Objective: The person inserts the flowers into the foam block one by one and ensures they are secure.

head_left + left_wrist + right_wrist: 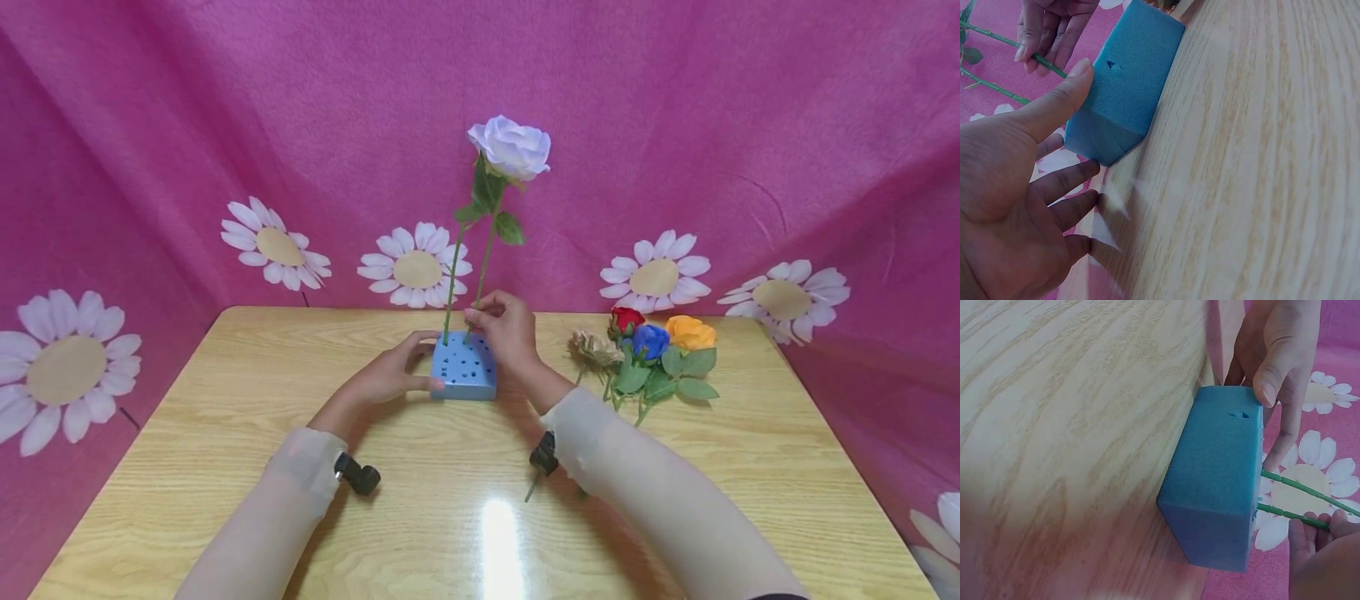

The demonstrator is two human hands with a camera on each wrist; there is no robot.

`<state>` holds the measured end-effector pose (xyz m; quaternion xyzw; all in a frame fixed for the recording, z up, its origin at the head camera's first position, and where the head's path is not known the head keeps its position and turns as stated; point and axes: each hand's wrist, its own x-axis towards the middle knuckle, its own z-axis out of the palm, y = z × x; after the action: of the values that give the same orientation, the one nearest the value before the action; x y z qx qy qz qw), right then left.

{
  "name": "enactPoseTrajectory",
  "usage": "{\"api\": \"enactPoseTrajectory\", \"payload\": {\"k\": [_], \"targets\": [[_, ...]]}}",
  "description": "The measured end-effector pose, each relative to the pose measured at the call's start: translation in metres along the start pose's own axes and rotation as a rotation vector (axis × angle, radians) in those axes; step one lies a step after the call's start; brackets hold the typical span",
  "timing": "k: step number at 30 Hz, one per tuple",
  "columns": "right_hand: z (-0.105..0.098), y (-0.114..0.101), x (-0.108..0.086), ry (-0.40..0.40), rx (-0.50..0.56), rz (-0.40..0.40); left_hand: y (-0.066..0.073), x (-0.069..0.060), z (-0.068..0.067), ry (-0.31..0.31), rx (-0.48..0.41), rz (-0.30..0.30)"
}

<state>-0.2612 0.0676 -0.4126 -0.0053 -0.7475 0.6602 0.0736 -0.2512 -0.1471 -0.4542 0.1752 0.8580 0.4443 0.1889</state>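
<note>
A blue foam block [463,367] with several small holes in its top rests on the table, two green stems standing in it. One stem [486,265] leads up to a pale lavender-white rose [512,148]; the other stem [452,287] rises beside it, and its upper end is hidden behind leaves. My left hand [390,371] holds the block at its left side, thumb near the front edge; the left wrist view shows the other fingers [1063,184] spread along the block's end. With thumb and fingertips, my right hand [510,333] pinches a stem [1294,515] low down, just above the block.
Right of my right hand lie several artificial flowers: a red rose [626,320], a blue rose [649,341], an orange rose [690,332] and a beige flower [596,348]. Behind the wooden table [420,517] hangs a pink cloth [360,108] with printed daisies.
</note>
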Motion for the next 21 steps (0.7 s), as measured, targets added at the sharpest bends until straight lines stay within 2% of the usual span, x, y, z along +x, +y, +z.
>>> {"api": "enactPoseTrajectory", "payload": {"k": [21], "targets": [[0.0024,0.0063,-0.0018,-0.006,-0.022,-0.008,0.0021,-0.0008,-0.0004,0.001,-0.005,0.0]]}}
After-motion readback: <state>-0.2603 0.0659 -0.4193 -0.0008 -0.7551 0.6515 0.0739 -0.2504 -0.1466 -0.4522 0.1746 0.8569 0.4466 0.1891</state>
